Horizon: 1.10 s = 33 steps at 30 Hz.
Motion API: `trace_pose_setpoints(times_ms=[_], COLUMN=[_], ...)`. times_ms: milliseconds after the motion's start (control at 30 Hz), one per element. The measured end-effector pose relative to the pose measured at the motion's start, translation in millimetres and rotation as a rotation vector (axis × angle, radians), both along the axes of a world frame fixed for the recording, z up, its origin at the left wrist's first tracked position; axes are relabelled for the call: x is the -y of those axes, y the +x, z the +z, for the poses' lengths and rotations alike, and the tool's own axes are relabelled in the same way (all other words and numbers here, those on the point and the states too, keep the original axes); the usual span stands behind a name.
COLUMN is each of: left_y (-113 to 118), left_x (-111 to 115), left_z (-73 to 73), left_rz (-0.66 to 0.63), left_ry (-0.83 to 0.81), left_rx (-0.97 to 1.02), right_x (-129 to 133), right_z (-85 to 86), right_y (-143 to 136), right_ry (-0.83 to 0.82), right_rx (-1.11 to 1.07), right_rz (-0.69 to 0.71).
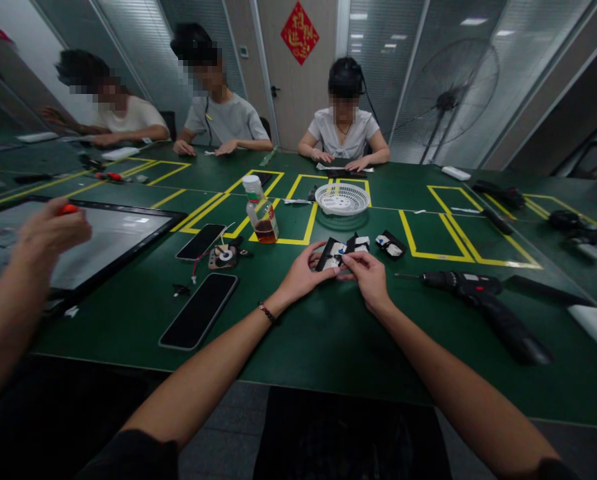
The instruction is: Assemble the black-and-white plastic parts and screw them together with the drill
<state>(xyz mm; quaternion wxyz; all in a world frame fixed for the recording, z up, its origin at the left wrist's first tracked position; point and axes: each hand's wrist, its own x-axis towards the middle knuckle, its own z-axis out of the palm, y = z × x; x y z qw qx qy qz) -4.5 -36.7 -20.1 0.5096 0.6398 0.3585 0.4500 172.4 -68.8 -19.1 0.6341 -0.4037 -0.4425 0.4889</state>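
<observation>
My left hand point(305, 272) is wrapped round the left side of a small black-and-white piece point(332, 251), its thumb along the lower edge. The fingertips of my right hand point(367, 273) pinch at the right side of the same piece. Just behind my right fingers lies another black-and-white piece point(361, 244), close to the first. A third such piece point(391, 245) rests on the green table point(318, 340), a little to the right and apart from my hands. What is between my right fingertips is too small to make out fully.
Phones point(199, 311) and a small speaker-like part point(223, 257) lie left, below a bottle point(262, 217). A white basket point(342, 199) stands ahead; a power drill point(483, 293) lies right. At left, a person's hand point(55, 230) is over a large panel point(113, 233). Three people sit opposite.
</observation>
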Motion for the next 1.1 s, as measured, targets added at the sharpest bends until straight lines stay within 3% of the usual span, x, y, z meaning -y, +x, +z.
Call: trace_pose_setpoints(times_ms=[700,1100], left_y=[0,-4], left_x=[1,9], left_z=[-2.9,8.6], left_rz=[0.043,0.134], left_ry=[0.016,0.165], left_rx=[-0.059,-0.211], right_x=[0,-5], right_z=[-9.9,-10.2], right_y=[-2,1], right_ry=[0.041,-0.019], right_rx=[0.177,0.074], right_rz=[-0.055,0.053])
